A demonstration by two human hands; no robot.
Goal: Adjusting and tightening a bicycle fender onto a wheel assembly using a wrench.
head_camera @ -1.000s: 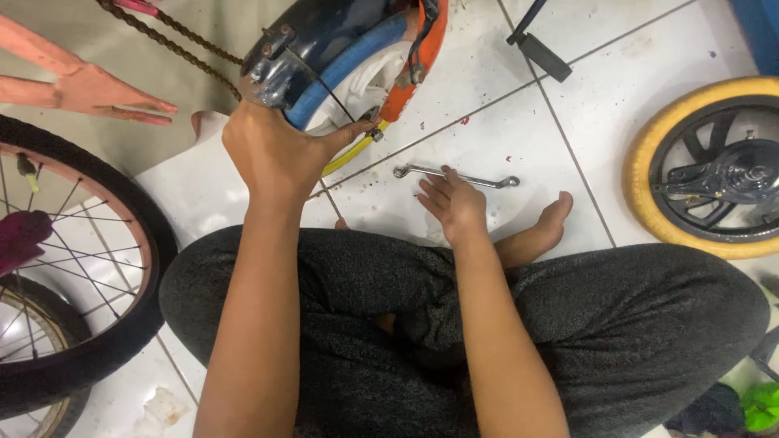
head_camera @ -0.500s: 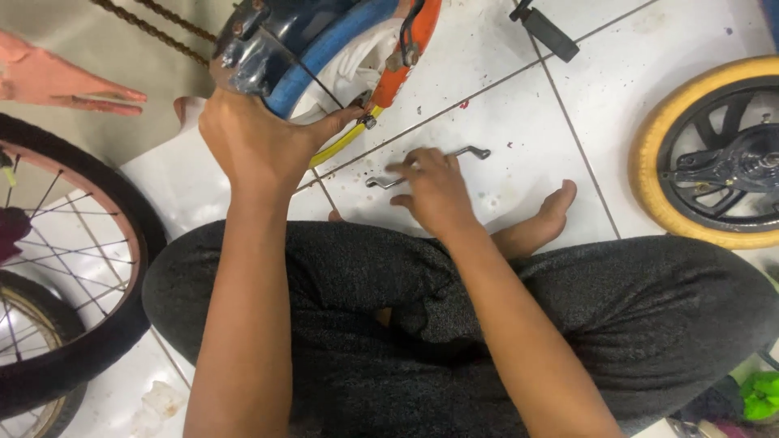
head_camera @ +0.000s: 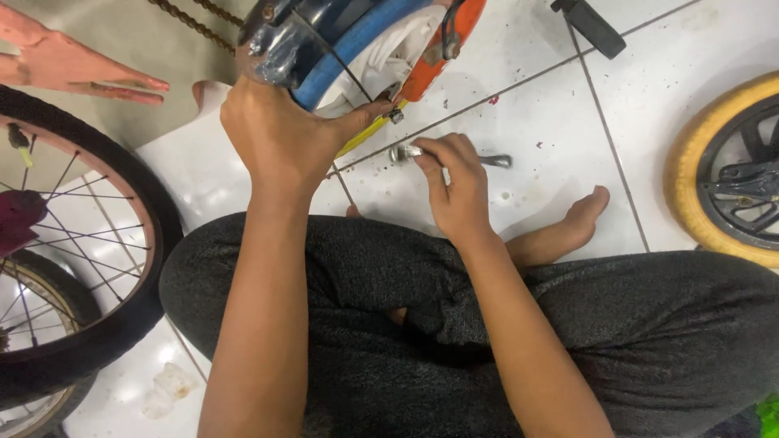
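I sit cross-legged on the white tiled floor [head_camera: 552, 105] in dark grey trousers [head_camera: 649, 341], my bare foot [head_camera: 568, 231] poking out to the right of my knees. My left hand [head_camera: 284, 138] is closed around the near end of a small bicycle part [head_camera: 357, 40], a blue and white piece with an orange section toward its right end, and my thumb presses against its lower edge near a small bolt [head_camera: 396, 116]. A thin dark cable [head_camera: 333, 57] runs across the blue surface just above my knuckles. My right hand [head_camera: 458, 182] reaches down to the floor and its fingers [head_camera: 438, 154] curl over a metal wrench [head_camera: 454, 156] that lies flat on the tile; the ring end shows to the left of my fingertips and the shaft sticks out to the right. I am pinching it, though I cannot tell whether it has left the floor. The wrench lies just below the orange end of the part and just in front of my shins. To my left stands a spoked wheel [head_camera: 89, 268] with a black tyre and a pink rim, and a second wheel shows partly beneath it. A rusty chain [head_camera: 191, 20] crosses the top left, beside a pink frame piece [head_camera: 73, 69]. On the far right sits a yellow-tyred wheel [head_camera: 722, 170] with a black hub, well apart from my hands, and a black pedal [head_camera: 588, 24] lies near the top edge.
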